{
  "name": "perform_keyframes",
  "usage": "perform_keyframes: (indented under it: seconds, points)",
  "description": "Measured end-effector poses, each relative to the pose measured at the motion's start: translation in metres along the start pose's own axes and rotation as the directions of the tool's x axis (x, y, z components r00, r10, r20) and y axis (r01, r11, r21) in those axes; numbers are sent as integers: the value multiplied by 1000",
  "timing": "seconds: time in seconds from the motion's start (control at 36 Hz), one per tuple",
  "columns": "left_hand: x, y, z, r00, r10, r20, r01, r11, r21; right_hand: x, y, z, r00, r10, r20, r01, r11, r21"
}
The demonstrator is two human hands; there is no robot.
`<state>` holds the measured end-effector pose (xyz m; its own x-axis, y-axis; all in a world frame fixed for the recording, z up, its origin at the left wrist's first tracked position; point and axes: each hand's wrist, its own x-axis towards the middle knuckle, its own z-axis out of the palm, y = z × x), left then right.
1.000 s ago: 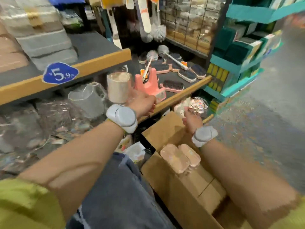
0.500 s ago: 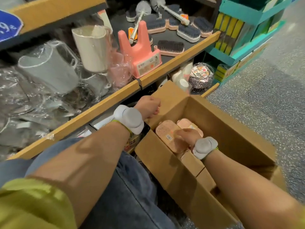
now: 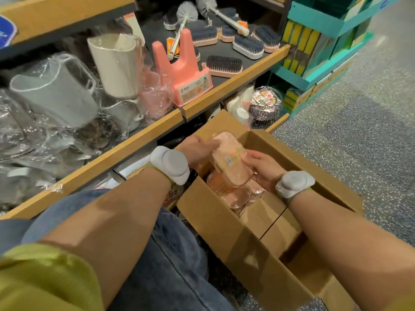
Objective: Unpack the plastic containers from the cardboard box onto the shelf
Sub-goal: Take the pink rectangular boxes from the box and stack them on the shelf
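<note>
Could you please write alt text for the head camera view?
Both hands, left hand and right hand, lift a pink plastic container from an open cardboard box beside a store shelf of wrapped pitchers and brushes.

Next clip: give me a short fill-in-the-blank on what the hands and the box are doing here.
1. Both hands hold one pink container above the open ____ box.
2. The left hand grips its far end; the ____ hand grips the near end.
3. More pink containers remain ____ the box.

Missing: cardboard; right; inside
</note>
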<state>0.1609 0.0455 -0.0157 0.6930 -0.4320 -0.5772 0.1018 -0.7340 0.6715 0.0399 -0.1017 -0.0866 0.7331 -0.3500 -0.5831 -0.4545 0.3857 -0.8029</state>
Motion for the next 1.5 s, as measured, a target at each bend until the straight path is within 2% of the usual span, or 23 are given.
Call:
perform_keyframes:
  seconds: [0.06, 0.14, 0.19, 0.25, 0.33, 0.36, 0.44, 0.56, 0.72, 0.89, 1.03, 1.19, 1.39, 1.5]
  points:
    - [-1, 0, -2, 1000, -7, 24, 8, 999, -51, 2, -6, 6, 999, -7, 47, 6, 1000, 31]
    - [0, -1, -6, 999, 18, -30, -21, 995, -95, 1, -8, 14, 999, -19, 49, 16, 998, 61]
    - [2, -3, -10, 997, 38, -64, -46, 991, -126, 2, -6, 20, 998, 16, -64, -24, 993, -117]
    - [3, -2, -12, 994, 43, -105, -59, 986, -156, 6, 1, 19, 974, 55, -219, -131, 927, -351]
    - [6, -6, -18, 989, 13, -146, -48, 970, -240, 14, 21, 17, 925, 150, -350, -326, 786, -526]
    - [6, -7, -19, 988, 8, -151, -48, 963, -264, 14, 27, 18, 905, 214, -368, -392, 756, -524]
    - [5, -9, -18, 986, 4, -165, -57, 947, -316, 13, 49, 20, 867, 373, -330, -488, 771, -409]
    - [0, -9, -25, 979, 14, -203, -95, 913, -398, 17, 57, 18, 914, 291, -282, -400, 760, -513]
    - [-13, -3, -45, 977, 31, -212, -139, 847, -513, 11, 37, 12, 931, 220, -290, -345, 787, -511]
    - [-39, 7, -90, 954, 43, -297, -225, 756, -615, -3, -3, 22, 932, 155, -328, -253, 925, -282]
    - [-58, 5, -125, 929, 50, -367, -284, 733, -619, -9, -31, 28, 952, -50, -303, 12, 992, -125]
    - [-100, 14, -177, 875, 51, -482, -371, 711, -598, -36, -104, 79, 972, -149, -184, 164, 984, 68]
    - [-152, 11, -257, 770, 14, -638, -531, 568, -629, -62, -182, 161, 942, -336, -19, 333, 922, 200]
    - [-168, 5, -286, 734, -42, -677, -574, 494, -653, -64, -208, 196, 921, -390, -11, 379, 886, 266]
